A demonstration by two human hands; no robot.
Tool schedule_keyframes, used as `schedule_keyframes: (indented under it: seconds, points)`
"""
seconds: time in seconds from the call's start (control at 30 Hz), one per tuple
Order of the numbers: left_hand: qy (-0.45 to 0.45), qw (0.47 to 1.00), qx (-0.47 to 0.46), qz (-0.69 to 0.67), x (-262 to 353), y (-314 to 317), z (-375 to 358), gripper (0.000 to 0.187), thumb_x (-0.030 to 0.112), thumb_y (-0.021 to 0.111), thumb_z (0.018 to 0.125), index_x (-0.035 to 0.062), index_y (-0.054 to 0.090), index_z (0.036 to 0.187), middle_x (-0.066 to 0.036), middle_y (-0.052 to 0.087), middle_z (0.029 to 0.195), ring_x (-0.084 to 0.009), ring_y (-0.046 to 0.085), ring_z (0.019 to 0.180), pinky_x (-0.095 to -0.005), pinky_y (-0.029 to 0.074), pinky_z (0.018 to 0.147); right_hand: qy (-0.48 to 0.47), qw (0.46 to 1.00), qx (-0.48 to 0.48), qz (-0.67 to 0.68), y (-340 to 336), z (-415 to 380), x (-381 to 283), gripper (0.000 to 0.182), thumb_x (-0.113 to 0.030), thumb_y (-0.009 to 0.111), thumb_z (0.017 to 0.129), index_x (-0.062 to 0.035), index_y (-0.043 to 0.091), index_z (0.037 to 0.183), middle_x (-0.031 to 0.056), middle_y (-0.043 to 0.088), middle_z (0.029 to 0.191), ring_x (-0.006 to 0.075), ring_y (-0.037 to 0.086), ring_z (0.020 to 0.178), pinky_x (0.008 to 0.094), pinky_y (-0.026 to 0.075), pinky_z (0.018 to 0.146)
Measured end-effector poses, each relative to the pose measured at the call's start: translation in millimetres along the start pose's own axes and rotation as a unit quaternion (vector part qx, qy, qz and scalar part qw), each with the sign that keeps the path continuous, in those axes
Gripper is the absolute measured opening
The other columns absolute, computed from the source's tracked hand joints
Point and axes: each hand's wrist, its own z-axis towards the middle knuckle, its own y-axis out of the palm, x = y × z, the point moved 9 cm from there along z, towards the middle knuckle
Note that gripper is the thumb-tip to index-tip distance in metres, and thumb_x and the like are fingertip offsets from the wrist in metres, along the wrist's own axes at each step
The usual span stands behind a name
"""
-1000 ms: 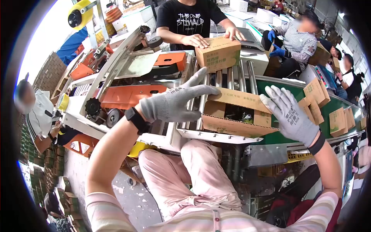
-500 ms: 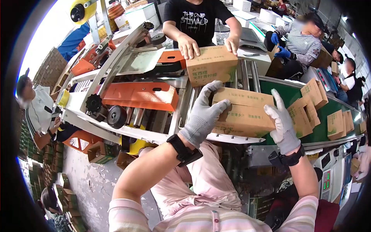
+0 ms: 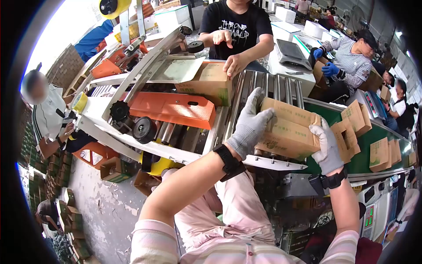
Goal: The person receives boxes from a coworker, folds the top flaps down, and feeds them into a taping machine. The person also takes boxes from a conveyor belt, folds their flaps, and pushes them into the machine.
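Note:
A closed brown cardboard box with green print sits tilted between my two gloved hands, over the near edge of the roller conveyor. My left hand presses on its left end, thumb on the upper face. At the right end, my right hand grips the corner with fingers bent round it. A second brown box lies farther left on the rollers, partly inside the orange and white taping machine. The hand of a person in a black T-shirt rests on that box.
Open-topped boxes stand on the green belt to the right. A person in a striped shirt with blue gloves sits behind it. Another person stands at the far left. A scale with a lit display is at lower right.
The second box has slid left into the machine, and one hand of the person in black has lifted off it. My box has turned and tilted, still between my hands.

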Motion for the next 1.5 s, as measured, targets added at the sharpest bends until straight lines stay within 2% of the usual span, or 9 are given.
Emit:
schedule_keyframes:
  seconds: [0.1, 0.17, 0.57, 0.97, 1.17, 1.3, 1.37, 1.43, 1.5]
  points:
    - [0.022, 0.995, -0.01, -0.096, -1, -13, 15, 0.054, 0.018, 0.052, 0.106, -0.0018, 0.036, 0.154, -0.011, 0.05, 0.15, -0.0167, 0.05, 0.133, -0.0306, 0.038, 0.113, -0.016, 0.999, -0.002, 0.031, 0, 15, 1, 0.047, -0.007, 0.062, 0.086, -0.004, 0.055, 0.133, 0.0066, 0.062, 0.115, 0.0192, 0.065, 0.104, 0.0349, 0.055, 0.092]
    - [0.218, 0.972, 0.022, 0.085, 17, -22, 11, 0.051, 0.019, 0.049, 0.108, -0.0037, 0.038, 0.152, -0.013, 0.049, 0.15, -0.0175, 0.048, 0.135, -0.031, 0.037, 0.114, -0.015, 0.999, 0.019, 0.021, 0, 26, 0, 0.046, -0.007, 0.062, 0.086, -0.0032, 0.055, 0.131, 0.0067, 0.062, 0.114, 0.0202, 0.066, 0.104, 0.0363, 0.055, 0.091]
    - [0.152, 0.988, -0.003, 0.039, 32, -66, -151, 0.058, 0.002, 0.045, 0.103, -0.0043, 0.026, 0.157, -0.018, 0.03, 0.163, -0.0251, 0.027, 0.152, -0.0375, 0.017, 0.125, -0.016, 0.999, 0.025, 0.045, 54, 116, 16, 0.037, -0.006, 0.063, 0.084, -0.0067, 0.061, 0.121, 0.0059, 0.065, 0.102, 0.0201, 0.066, 0.093, 0.0389, 0.055, 0.085]
    - [0.105, 0.977, 0.044, 0.179, 52, -100, -236, 0.071, 0.014, 0.053, 0.099, -0.0102, 0.021, 0.157, -0.024, 0.023, 0.165, -0.0324, 0.022, 0.154, -0.0414, 0.017, 0.124, -0.127, 0.991, 0.012, -0.04, 193, 173, 48, 0.024, -0.007, 0.069, 0.078, -0.0016, 0.063, 0.101, 0.0085, 0.066, 0.087, 0.0192, 0.062, 0.078, 0.0349, 0.052, 0.076]
    - [0.174, 0.946, 0.076, 0.264, 56, -109, -244, 0.069, 0.038, 0.045, 0.107, -0.0056, 0.023, 0.157, -0.025, 0.025, 0.164, -0.0339, 0.02, 0.155, -0.0462, 0.013, 0.127, -0.128, 0.992, 0.011, -0.018, 279, 256, 141, 0.046, -0.018, 0.068, 0.082, -0.0058, 0.054, 0.124, 0.0156, 0.068, 0.106, 0.0283, 0.066, 0.098, 0.0387, 0.051, 0.089]
    - [0.19, 0.947, 0.068, 0.25, 68, -91, -246, 0.069, 0.041, 0.039, 0.108, -0.0038, 0.024, 0.157, -0.022, 0.026, 0.164, -0.0308, 0.022, 0.155, -0.0438, 0.014, 0.128, -0.033, 0.992, 0.065, -0.101, 277, 193, 96, 0.091, -0.034, 0.076, 0.085, -0.0016, 0.029, 0.156, 0.0248, 0.06, 0.132, 0.033, 0.062, 0.12, 0.036, 0.048, 0.102]
    - [0.208, 0.943, 0.057, 0.253, 69, -85, -246, 0.07, 0.042, 0.04, 0.108, -0.0046, 0.024, 0.157, -0.023, 0.027, 0.164, -0.0312, 0.023, 0.154, -0.0442, 0.015, 0.127, -0.115, 0.973, -0.073, 0.187, 289, 220, 119, 0.099, -0.04, 0.077, 0.085, 0.0026, 0.025, 0.157, 0.0249, 0.061, 0.13, 0.03, 0.061, 0.121, 0.0361, 0.047, 0.103]
    - [0.203, 0.947, 0.062, 0.24, 65, -82, -246, 0.075, 0.046, 0.043, 0.106, -0.0085, 0.026, 0.155, -0.025, 0.029, 0.162, -0.0332, 0.025, 0.153, -0.0449, 0.016, 0.127, -0.073, 0.994, -0.08, 0.001, 220, 94, 26, 0.09, -0.034, 0.076, 0.09, 0.0097, 0.029, 0.153, 0.0237, 0.064, 0.125, 0.026, 0.06, 0.122, 0.036, 0.047, 0.104]
    - [0.194, 0.95, 0.083, 0.229, 56, -84, -247, 0.081, 0.05, 0.047, 0.104, -0.0124, 0.027, 0.153, -0.027, 0.03, 0.16, -0.0353, 0.027, 0.152, -0.0456, 0.018, 0.126, -0.254, 0.964, 0.058, 0.058, 138, 14, -22, 0.058, -0.027, 0.068, 0.098, 0.0029, 0.048, 0.144, 0.0213, 0.066, 0.124, 0.0213, 0.063, 0.115, 0.0342, 0.049, 0.1]
